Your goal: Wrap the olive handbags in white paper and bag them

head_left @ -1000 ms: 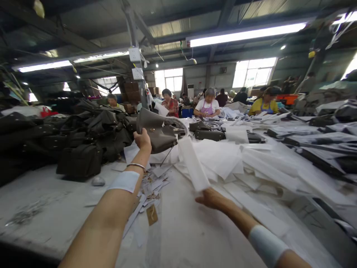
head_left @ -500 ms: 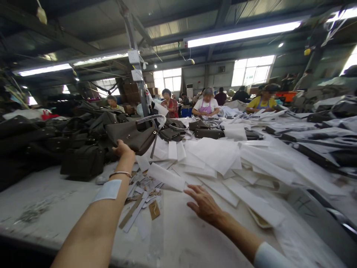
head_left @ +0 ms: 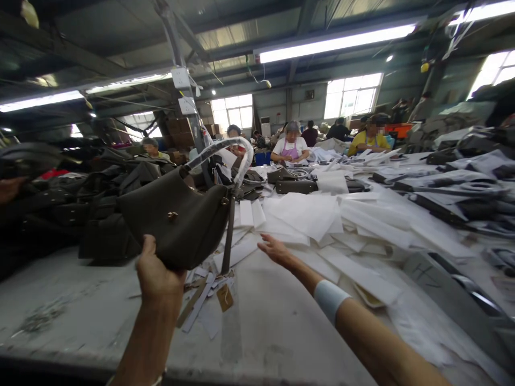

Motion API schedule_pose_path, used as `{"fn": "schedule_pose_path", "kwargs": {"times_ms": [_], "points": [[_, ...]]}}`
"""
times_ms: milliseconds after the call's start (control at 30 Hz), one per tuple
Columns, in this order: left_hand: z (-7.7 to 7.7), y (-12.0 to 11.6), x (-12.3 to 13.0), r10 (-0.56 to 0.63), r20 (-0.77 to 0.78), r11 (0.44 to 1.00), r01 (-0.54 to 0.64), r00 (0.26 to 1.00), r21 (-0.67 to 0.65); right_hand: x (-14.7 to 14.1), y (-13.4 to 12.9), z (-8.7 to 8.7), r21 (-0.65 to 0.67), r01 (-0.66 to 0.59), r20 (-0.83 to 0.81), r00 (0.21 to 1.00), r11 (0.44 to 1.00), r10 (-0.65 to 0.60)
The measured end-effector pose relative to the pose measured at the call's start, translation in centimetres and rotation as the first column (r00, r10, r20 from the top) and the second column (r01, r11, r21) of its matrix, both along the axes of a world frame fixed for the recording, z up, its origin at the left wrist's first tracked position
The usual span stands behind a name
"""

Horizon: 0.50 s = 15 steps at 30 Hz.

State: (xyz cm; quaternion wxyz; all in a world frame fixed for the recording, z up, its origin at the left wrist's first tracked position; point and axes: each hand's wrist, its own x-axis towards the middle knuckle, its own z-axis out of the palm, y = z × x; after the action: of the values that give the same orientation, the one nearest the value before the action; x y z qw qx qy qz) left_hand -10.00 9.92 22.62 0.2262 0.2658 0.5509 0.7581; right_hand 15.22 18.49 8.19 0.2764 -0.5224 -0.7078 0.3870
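Observation:
A dark olive handbag (head_left: 181, 230), with a gold clasp on its front and a handle wrapped in clear plastic, is raised over the table, tilted. My left hand (head_left: 161, 273) grips its lower left part, thumb on the front and the other fingers hidden beneath. A loose strap (head_left: 229, 236) hangs from the bag's right side. My right hand (head_left: 273, 249) reaches forward, fingers stretched out with nothing in them, close to the white paper sheets (head_left: 301, 212). Whether it touches them I cannot tell.
Dark bags (head_left: 104, 230) are piled on the left, where another person's hand (head_left: 10, 188) is by a bag. Paper scraps and a brown tag (head_left: 225, 297) lie on the table (head_left: 273, 332). A grey box (head_left: 446, 295) is at right. Several people work across the table.
My left hand has brought the handbag nearer and lifted it off the pile. My right hand has reached farther forward. A co-worker's hand and a bag have appeared at far left.

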Motion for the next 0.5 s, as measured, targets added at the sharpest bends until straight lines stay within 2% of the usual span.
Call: {"fn": "schedule_pose_path", "kwargs": {"times_ms": [33, 67, 100, 133, 167, 200, 233, 300, 367, 433, 500], "points": [[-0.5, -1.9, 1.3, -0.129, 0.110, 0.991, 0.127, 0.986, 0.030, 1.1, -1.0, 0.7, -0.033, -0.010, -0.102, 0.995, 0.999, 0.007], [-1.4, -3.7, 2.8, -0.203, 0.169, 0.979, 0.201, 0.965, 0.025, 2.3, -2.4, 1.5, -0.071, -0.038, -0.228, 0.973, 0.997, 0.021], [-2.7, -5.4, 4.2, -0.230, 0.192, 0.972, 0.236, 0.954, -0.009, 3.5, -4.1, 2.3, -0.111, -0.089, -0.424, 0.905, 0.990, 0.034], [-4.3, -6.9, 5.7, -0.246, 0.197, 0.962, 0.264, 0.949, -0.069, 4.8, -6.1, 3.0, -0.137, -0.154, -0.609, 0.792, 0.979, 0.039], [-6.4, -8.4, 7.2, -0.289, 0.190, 0.938, 0.317, 0.938, -0.139, 6.0, -8.0, 3.6, -0.139, -0.207, -0.729, 0.684, 0.968, 0.042], [-8.7, -9.8, 8.5, -0.310, 0.179, 0.920, 0.342, 0.934, -0.190, 7.1, -10.0, 4.0, -0.132, -0.231, -0.796, 0.604, 0.964, 0.036], [-11.2, -11.0, 9.7, -0.342, 0.176, 0.897, 0.377, 0.923, -0.231, 8.1, -11.9, 4.1, -0.130, -0.221, -0.821, 0.570, 0.966, 0.020], [-16.0, -13.3, 11.6, -0.497, 0.160, 0.798, 0.522, 0.853, -0.303, 9.7, -15.1, 3.3, -0.164, -0.136, -0.802, 0.595, 0.977, -0.051], [-19.5, -14.9, 12.8, -0.696, 0.106, 0.639, 0.680, 0.710, -0.359, 11.0, -17.2, 1.3, -0.237, -0.019, -0.739, 0.652, 0.971, -0.168], [-21.0, -15.9, 13.5, -0.826, 0.103, 0.481, 0.788, 0.555, -0.384, 12.2, -18.0, -0.9, -0.303, 0.078, -0.678, 0.683, 0.950, -0.272], [-20.9, -16.3, 13.7, -0.907, 0.113, 0.339, 0.860, 0.407, -0.381, 13.3, -17.6, -2.6, -0.337, 0.139, -0.647, 0.685, 0.931, -0.336]]}}
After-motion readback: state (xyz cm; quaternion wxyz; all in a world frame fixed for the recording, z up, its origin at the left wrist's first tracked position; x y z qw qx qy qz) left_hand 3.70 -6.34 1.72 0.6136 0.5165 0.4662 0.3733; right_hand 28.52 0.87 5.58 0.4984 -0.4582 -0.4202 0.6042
